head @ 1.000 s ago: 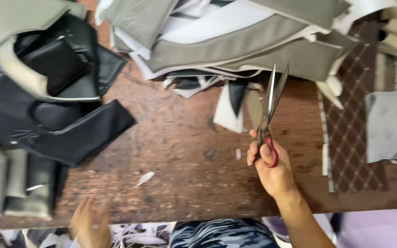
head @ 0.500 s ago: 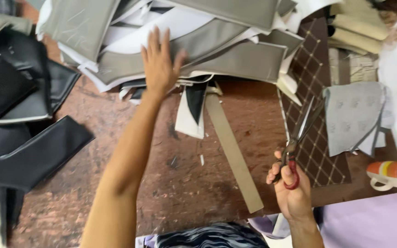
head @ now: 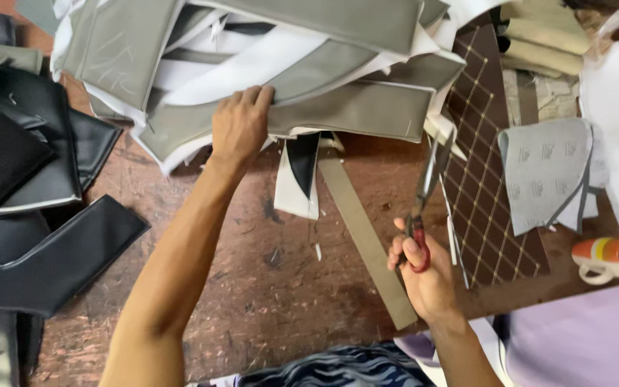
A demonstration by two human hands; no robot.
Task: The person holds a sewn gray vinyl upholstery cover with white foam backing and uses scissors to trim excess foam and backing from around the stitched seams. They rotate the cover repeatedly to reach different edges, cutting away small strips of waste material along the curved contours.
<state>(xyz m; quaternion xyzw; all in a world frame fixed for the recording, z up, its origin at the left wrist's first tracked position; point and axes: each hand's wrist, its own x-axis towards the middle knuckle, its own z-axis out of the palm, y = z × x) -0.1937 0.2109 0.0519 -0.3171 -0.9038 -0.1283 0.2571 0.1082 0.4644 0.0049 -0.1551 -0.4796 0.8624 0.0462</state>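
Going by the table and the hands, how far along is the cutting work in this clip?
Done: black pieces lie sorted at one side, and small scraps dot the brown table. In hand: the left hand grips the edge of a grey panel in the heaped pile, while the right hand holds red-handled scissors upright, blades clear of any material. Left: the tall grey-and-white pile looks unprocessed, so much seems to remain.

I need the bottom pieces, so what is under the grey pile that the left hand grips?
Under the grey pile gripped by the left hand, white pieces, a black-and-white piece and a tan strip stick out. Anything deeper is covered.
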